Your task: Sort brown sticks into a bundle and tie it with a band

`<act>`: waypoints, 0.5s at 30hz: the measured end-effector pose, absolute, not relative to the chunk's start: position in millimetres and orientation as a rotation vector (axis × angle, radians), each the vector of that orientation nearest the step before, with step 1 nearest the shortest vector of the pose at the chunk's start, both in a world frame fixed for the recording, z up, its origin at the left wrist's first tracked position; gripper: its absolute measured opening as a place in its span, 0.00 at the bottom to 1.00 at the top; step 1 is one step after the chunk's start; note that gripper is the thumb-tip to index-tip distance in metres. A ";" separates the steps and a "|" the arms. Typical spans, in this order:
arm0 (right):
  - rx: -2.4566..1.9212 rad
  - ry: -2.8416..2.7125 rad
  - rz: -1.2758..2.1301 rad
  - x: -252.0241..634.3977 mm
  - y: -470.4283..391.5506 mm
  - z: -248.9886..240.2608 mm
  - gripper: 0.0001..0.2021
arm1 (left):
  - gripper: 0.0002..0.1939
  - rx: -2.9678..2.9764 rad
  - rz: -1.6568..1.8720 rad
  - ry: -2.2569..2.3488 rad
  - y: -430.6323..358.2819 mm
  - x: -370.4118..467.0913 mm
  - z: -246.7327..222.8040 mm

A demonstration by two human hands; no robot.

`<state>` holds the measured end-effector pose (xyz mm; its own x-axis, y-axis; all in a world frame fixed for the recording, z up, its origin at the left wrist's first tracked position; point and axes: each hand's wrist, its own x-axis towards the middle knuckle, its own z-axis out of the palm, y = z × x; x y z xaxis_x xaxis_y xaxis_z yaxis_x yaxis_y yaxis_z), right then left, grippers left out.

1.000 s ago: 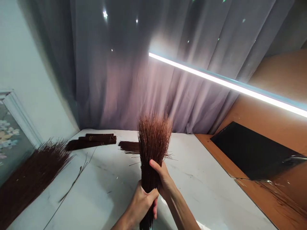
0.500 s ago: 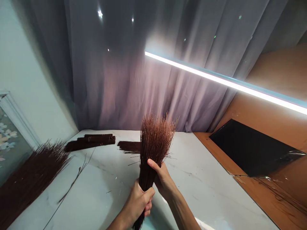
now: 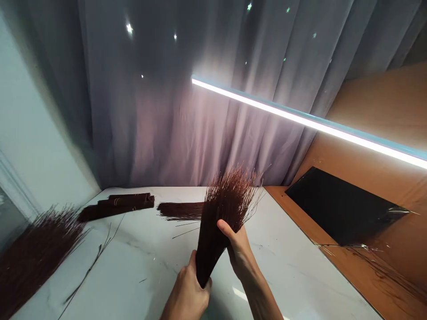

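Dark reddish-brown bristle bundle (image 3: 216, 231), star-dotted grey curtain (image 3: 167, 102)

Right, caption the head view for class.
Left hand and right hand grip a flared brown bristle bundle over a white marbled tabletop.

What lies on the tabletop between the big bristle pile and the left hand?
In the head view, a wisp of dark strands lies nearer the bristle pile, and a short dark scrap nearer the left hand.

Grey curtain (image 3: 160, 129), lit tube (image 3: 300, 118), black panel (image 3: 343, 206)
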<state>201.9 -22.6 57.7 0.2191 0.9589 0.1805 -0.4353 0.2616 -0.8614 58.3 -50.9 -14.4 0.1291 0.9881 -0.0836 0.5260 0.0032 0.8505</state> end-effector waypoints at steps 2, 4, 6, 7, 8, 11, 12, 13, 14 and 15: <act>-0.780 -0.768 1.135 201.4 -21.2 55.4 0.29 | 0.21 1.690 0.695 1.506 -54.0 60.4 -12.3; -0.774 -0.645 1.146 200.0 -18.6 50.4 0.25 | 0.20 1.747 0.646 1.517 -57.0 62.1 -10.9; -0.775 -0.511 1.144 197.6 -15.5 43.9 0.20 | 0.20 1.765 0.628 1.543 -59.3 62.7 -10.3; -0.780 -0.456 1.137 196.2 -13.9 40.6 0.18 | 0.20 1.765 0.628 1.554 -59.9 62.5 -10.1; -0.785 -0.415 1.127 194.8 -12.5 37.7 0.16 | 0.20 1.758 0.632 1.554 -60.2 62.0 -9.9; -0.790 -0.362 1.090 190.6 -9.7 32.1 0.13 | 0.22 1.735 0.662 1.518 -58.4 58.4 -8.5; -0.786 -0.355 1.082 189.6 -9.6 31.6 0.13 | 0.22 1.739 0.674 1.498 -57.1 56.6 -7.8; -0.781 -0.353 1.078 189.0 -9.9 31.9 0.12 | 0.22 1.747 0.691 1.477 -55.5 54.6 -6.9; -0.775 -0.359 1.081 189.1 -10.7 32.7 0.12 | 0.22 1.759 0.711 1.458 -53.6 52.4 -5.8; -0.770 -0.373 1.096 190.2 -11.8 33.9 0.12 | 0.20 1.771 0.732 1.437 -51.5 50.0 -4.4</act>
<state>190.2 -11.8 33.9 0.4314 0.8973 -0.0939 -0.6534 0.2389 -0.7183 50.0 -51.5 -4.4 0.2138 0.9767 -0.0152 0.5617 -0.1102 0.8200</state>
